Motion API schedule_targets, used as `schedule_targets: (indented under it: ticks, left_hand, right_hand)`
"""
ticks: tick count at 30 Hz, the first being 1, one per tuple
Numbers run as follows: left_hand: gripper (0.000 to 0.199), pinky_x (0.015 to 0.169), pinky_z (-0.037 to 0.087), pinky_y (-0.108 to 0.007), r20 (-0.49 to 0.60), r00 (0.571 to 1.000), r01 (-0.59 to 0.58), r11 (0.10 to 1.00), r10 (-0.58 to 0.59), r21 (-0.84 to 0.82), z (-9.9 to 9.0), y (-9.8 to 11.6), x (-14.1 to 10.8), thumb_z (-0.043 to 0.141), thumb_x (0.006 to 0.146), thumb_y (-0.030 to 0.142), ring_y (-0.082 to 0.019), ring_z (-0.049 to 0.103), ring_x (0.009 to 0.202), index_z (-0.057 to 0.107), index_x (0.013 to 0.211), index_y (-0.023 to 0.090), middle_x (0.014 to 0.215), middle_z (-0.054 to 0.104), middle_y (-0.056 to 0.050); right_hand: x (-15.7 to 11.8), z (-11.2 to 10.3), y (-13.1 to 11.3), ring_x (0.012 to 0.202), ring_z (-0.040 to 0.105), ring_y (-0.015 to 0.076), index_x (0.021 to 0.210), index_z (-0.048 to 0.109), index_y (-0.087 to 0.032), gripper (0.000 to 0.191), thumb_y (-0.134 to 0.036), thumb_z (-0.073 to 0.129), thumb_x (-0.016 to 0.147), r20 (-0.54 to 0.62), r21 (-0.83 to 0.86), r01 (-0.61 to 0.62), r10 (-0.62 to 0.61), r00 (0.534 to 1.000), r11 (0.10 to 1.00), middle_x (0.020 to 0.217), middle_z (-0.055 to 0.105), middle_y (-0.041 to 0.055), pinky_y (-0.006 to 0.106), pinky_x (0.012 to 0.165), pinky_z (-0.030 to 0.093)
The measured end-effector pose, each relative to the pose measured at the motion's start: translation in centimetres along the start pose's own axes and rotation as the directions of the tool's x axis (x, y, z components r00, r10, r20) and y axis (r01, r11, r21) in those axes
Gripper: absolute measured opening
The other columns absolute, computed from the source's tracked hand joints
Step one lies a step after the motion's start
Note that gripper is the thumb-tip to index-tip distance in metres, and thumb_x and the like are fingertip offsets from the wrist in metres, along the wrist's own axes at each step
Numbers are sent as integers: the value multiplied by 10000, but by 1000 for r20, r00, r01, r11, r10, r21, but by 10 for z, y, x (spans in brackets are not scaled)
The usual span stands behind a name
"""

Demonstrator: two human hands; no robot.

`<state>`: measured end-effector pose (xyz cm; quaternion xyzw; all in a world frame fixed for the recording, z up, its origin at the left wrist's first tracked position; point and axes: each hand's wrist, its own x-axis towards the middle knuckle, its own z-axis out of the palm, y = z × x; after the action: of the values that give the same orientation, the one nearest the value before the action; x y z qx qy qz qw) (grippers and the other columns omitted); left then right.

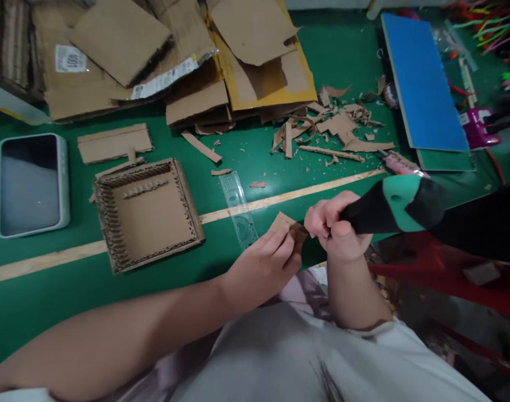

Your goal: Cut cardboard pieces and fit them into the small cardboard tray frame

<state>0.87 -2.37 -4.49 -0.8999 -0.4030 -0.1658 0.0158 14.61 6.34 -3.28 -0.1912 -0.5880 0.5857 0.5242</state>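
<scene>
My left hand [265, 265] is closed on a small piece of cardboard [283, 220], pinched near the table's front edge. Beside it, my right hand [336, 226] wraps round a thick black-and-green-handled tool [374, 206], its butt pointing right. The tool's working end is hidden by my fingers, close to the cardboard piece; I cannot tell whether they touch. Just left of the hands lies a clear plastic ruler [238, 209]. A shallow square cardboard box [154, 218], open at the top with corrugated edges showing, sits further left.
A phone [33, 184] lies at the far left. Cardboard sheets [129, 42] are piled at the back, with scraps [338, 125] to their right. A blue board [424, 84] leans at the right near a purple tool [481, 125]. A wooden strip [288, 195] crosses the green table.
</scene>
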Motion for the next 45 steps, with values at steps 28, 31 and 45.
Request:
schedule_targets:
  ticks: [28, 31, 45]
  left_hand:
    - [143, 959, 399, -536, 92, 993, 70, 997, -68, -21, -2, -5, -1, 403, 883, 165, -293, 498, 1142, 546, 872, 159, 974, 607, -98]
    - [153, 964, 394, -537, 88, 993, 75, 997, -73, -20, -1, -5, -1, 401, 879, 163, -290, 504, 1132, 552, 898, 151, 1005, 602, -110]
    - [115, 969, 418, -452, 5, 993, 114, 993, -114, 9, 1, -7, 0, 447, 888, 174, -284, 505, 1167, 546, 932, 138, 1104, 594, -158]
  right_hand:
    - [21, 27, -10, 385, 478, 113, 787, 513, -247, 83, -309, 555, 821, -351, -141, 69, -115, 929, 988, 518, 544, -54, 265, 378, 408]
    - [25, 30, -5, 366, 400, 87, 796, 531, -251, 55, -255, 585, 800, -411, -163, 44, -109, 905, 986, 501, 455, -69, 235, 344, 330]
    - [26, 38, 6, 326, 224, 72, 660, 404, -257, 237, -362, 560, 803, -341, -130, 114, -153, 928, 985, 469, 257, -84, 217, 276, 203]
